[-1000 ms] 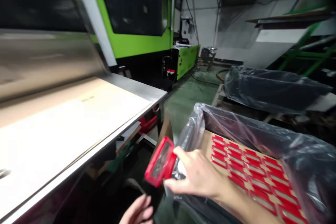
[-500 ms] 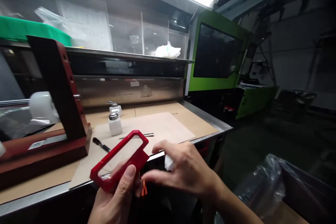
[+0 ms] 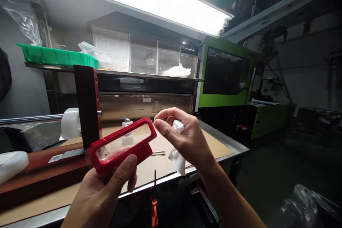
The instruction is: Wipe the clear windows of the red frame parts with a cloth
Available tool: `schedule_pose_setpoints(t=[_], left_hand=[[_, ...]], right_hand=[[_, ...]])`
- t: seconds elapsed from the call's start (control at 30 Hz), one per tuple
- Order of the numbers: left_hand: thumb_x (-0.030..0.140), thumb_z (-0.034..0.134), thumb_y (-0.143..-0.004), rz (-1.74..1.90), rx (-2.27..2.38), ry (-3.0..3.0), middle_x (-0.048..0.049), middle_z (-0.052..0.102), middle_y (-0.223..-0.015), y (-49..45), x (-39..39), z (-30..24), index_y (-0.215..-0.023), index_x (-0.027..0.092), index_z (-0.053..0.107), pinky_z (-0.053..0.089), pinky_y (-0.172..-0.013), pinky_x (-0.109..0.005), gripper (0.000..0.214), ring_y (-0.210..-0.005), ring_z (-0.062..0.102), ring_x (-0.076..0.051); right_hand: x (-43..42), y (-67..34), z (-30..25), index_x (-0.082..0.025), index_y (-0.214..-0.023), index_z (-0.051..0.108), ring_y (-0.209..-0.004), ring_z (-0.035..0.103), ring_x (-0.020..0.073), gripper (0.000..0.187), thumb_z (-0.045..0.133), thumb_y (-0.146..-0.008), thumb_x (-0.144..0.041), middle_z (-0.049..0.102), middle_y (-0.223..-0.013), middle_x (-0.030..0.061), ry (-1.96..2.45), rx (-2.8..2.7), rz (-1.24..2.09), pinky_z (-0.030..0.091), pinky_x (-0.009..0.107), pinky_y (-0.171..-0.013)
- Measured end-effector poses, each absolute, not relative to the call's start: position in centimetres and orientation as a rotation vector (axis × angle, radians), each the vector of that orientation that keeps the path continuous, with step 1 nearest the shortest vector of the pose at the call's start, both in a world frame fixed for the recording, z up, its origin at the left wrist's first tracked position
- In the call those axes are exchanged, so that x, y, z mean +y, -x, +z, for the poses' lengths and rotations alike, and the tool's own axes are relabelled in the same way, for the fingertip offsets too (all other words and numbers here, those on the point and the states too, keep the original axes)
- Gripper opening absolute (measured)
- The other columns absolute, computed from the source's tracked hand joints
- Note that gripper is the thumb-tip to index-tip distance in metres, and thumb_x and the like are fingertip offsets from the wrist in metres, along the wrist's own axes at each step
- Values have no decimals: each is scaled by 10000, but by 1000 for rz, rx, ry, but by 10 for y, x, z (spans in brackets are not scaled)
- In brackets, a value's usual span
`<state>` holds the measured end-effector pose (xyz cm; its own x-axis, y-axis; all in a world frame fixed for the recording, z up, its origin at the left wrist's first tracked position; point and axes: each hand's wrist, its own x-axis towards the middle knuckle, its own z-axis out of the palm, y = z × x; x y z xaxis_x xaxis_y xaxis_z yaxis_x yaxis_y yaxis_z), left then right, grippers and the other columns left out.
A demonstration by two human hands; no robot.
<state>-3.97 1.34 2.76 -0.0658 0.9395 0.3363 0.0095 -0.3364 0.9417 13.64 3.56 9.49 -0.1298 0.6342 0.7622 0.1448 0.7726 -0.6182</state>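
Observation:
My left hand [image 3: 107, 188] grips a red plastic frame [image 3: 145, 151] with a long see-through window, thumb on its lower edge. The frame is tilted, right end higher, above the bench's front edge. At that right end my right hand [image 3: 187, 131] has thumb and forefinger pinched together by the corner. A crumpled white wipe [image 3: 178, 160] is tucked in its other fingers and hangs below. Whether the pinch touches the frame or holds something small, I cannot tell. Behind the frame, partly hidden, are white pump bottles [image 3: 127, 122] and a thin metal tool [image 3: 159, 153].
A dark red tape stand [image 3: 86, 107] with a white roll [image 3: 71, 124] fills the left. A green tray [image 3: 58, 56] sits on the shelf above. An orange-handled tool [image 3: 154, 210] is below the bench edge. At right are a green machine [image 3: 227, 99] and a clear plastic bag [image 3: 301, 203].
The view has tilted up. Both hands and the red frame have risen. My right thumb and forefinger, apart before, now meet near the frame's corner, and more of the wipe hangs in view.

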Motion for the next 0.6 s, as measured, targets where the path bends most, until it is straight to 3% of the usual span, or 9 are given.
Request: schedule_pose_setpoints(t=[0.37,0.5,0.6], left_hand=[[523,637,-722,1522,1107,-1469,0,607,-606,36,13,30,-703,214,658,452,-549,-218,311,-581,510,-151],[549,557,-774,1535,1080,-1483,4,545,-543,32,13,38,-513,208,575,419,-532,-171,430,-555,463,-124],[552,553,-773,1531,1025,-1410,11,526,-566,27,13,43,-534,209,573,424,-520,-168,419,-546,437,-118]], right_hand=[[34,-132,97,-154,-769,616,-485,459,68,106,635,-790,-256,539,-588,-43,624,-1695,355,358,185,-444],[29,-127,87,-147,-799,609,-423,430,52,72,604,-819,-215,504,-530,-59,552,-1742,61,359,182,-443],[27,-122,77,-154,-811,595,-435,462,59,45,576,-839,-182,524,-525,-55,481,-1783,-180,388,192,-496]])
